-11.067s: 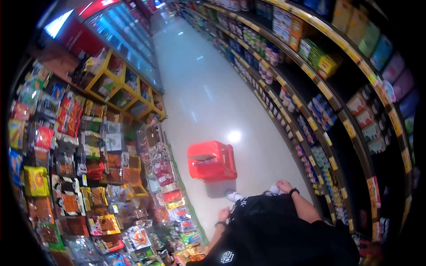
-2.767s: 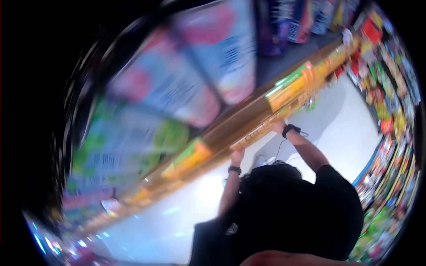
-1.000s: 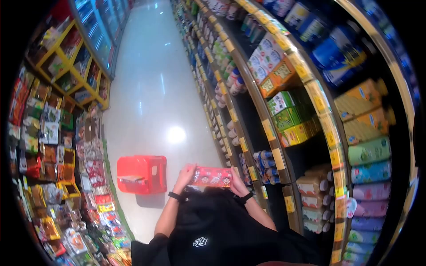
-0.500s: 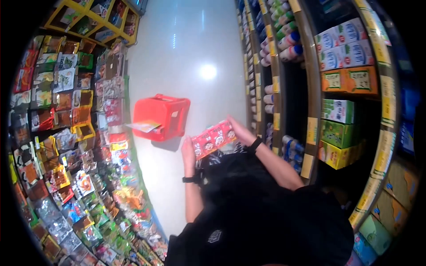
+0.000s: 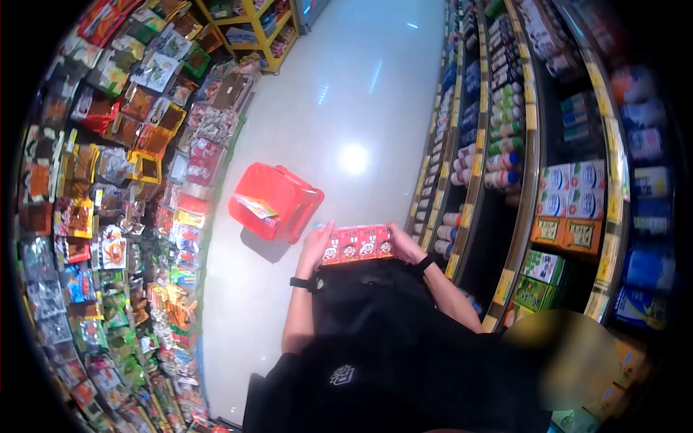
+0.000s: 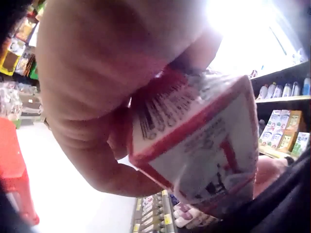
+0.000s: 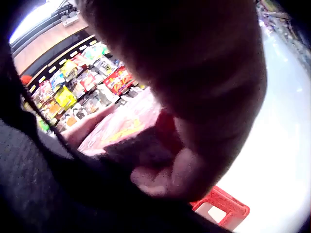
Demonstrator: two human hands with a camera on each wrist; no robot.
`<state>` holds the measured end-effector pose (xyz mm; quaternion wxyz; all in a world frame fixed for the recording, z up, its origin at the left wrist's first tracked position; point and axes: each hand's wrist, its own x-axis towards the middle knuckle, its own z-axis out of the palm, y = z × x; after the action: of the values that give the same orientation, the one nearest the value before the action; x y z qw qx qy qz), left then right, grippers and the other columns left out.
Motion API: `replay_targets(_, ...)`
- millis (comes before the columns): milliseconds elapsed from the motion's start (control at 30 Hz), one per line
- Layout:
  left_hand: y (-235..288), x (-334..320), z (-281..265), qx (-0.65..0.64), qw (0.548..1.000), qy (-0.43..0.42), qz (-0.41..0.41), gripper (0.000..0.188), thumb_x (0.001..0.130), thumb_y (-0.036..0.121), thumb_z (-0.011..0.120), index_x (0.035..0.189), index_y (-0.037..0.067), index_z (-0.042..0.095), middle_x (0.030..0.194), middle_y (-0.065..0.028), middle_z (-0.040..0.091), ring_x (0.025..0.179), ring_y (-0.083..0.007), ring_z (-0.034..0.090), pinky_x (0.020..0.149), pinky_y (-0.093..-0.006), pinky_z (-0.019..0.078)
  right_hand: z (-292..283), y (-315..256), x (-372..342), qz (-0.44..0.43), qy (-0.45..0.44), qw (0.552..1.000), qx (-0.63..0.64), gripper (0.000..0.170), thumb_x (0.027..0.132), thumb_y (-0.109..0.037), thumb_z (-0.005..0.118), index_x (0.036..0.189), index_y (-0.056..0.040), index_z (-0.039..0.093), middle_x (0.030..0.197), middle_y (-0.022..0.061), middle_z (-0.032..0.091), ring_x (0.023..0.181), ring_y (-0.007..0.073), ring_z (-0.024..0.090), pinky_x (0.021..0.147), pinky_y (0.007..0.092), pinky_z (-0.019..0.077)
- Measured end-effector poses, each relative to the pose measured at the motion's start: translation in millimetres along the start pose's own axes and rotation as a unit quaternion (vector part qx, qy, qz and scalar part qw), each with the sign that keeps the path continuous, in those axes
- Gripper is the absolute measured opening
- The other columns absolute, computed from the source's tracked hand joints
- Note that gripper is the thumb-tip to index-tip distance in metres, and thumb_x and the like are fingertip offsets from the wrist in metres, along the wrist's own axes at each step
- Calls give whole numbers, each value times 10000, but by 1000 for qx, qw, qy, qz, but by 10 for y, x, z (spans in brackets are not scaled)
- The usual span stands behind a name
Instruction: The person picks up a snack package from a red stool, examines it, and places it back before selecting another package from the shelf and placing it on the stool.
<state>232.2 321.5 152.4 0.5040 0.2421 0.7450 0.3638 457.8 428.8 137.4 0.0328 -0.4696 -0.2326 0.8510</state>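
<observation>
A red-and-white wrapped pack of small cartons [image 5: 359, 244] is held level in front of the black shirt. The left hand [image 5: 316, 244] grips its left end, and the right hand [image 5: 405, 244] grips its right end. In the left wrist view the left hand [image 6: 107, 87] wraps around the pack [image 6: 209, 145], whose printed end panel faces the camera. The right wrist view shows the right hand [image 7: 194, 107] with fingers curled on the dark, shaded end of the pack [image 7: 131, 126].
A red plastic stool or basket [image 5: 271, 195] stands on the pale floor [image 5: 346, 108], with a colourful flat item on it. Packaged snacks [image 5: 112, 245] line the left side. Shelves of bottles and boxed drinks [image 5: 570, 189] run along the right.
Both hands were off the pack in the oldest view, then at a shelf edge, and later held the pack. Since half a second ago the pack has gone from tilted to nearly level.
</observation>
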Motion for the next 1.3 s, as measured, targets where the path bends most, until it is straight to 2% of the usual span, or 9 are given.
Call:
replay_targets(300, 233, -130, -693, 33, 999, 32, -20, 540, 841, 496, 508, 750, -30, 588, 696, -102, 601, 686, -132, 553, 667, -292, 437, 535, -339, 639, 7, -40, 996, -79, 406, 916, -336, 307, 1088, -22, 498, 1034, 97, 590, 934, 204, 575, 843, 366, 461)
replay_targets(367, 24, -114, -829, 25, 998, 62, -3, 549, 869, 513, 455, 629, 22, 510, 590, 3, 469, 595, -92, 456, 575, -267, 377, 640, -341, 729, -18, -32, 987, -155, 367, 917, -319, 326, 1086, -36, 488, 1013, 80, 584, 908, 186, 576, 813, 352, 477)
replay_targets(500, -324, -144, -988, -7, 991, 130, -10, 565, 875, 501, 448, 828, -33, 628, 872, -108, 625, 846, -136, 563, 771, -254, 424, 975, -559, 974, 32, -115, 969, -216, 340, 911, -304, 352, 1094, -42, 467, 1006, 68, 571, 896, 194, 574, 799, 348, 483)
replay_targets(533, -185, -250, -1024, -40, 988, 140, -42, 570, 877, 488, 456, 972, -51, 616, 1009, -139, 612, 949, -147, 550, 850, -250, 402, 1189, -662, 896, 48, -94, 973, -204, 281, 895, -259, 373, 945, -28, 526, 870, 42, 565, 763, 130, 548, 652, 268, 469)
replay_targets(833, -257, -132, -979, -222, 938, 223, -146, 672, 858, 538, 458, 1064, -94, 554, 956, -109, 607, 874, -120, 541, 793, -268, 420, 1526, -1131, 1428, 39, -144, 922, -358, 390, 916, -337, 426, 1040, 23, 510, 896, 76, 575, 742, 117, 550, 610, 249, 454)
replay_targets(900, -249, 1, -895, -252, 915, 283, -142, 622, 841, 561, 456, 805, -46, 589, 755, -82, 586, 724, -131, 515, 684, -284, 412, 1623, -1339, 1492, 84, -190, 924, -320, 436, 926, -364, 405, 1088, 32, 482, 945, 85, 577, 806, 124, 570, 687, 247, 480)
replay_targets(967, -170, 106, -841, -251, 909, 302, -138, 618, 843, 557, 453, 842, -45, 591, 774, -83, 597, 748, -142, 536, 709, -292, 420, 1636, -1541, 1660, 130, -200, 919, -312, 460, 930, -381, 391, 1117, 34, 460, 984, 88, 573, 861, 138, 580, 761, 256, 486)
replay_targets(1033, 2, 182, -830, -276, 904, 293, -142, 627, 867, 511, 467, 1080, -73, 553, 1024, -103, 597, 938, -116, 523, 831, -253, 402, 1718, -1736, 1727, 151, -194, 919, -309, 467, 930, -398, 378, 1111, 25, 459, 996, 99, 575, 856, 145, 585, 761, 271, 490)
replay_targets(1300, 555, 666, -795, -302, 892, 288, -172, 559, 879, 464, 476, 1024, -69, 562, 914, -89, 627, 841, -107, 562, 768, -247, 432, 1719, -2367, 2221, 151, -207, 899, -356, 411, 925, -353, 346, 1054, 7, 496, 948, 94, 603, 826, 145, 595, 715, 276, 498)
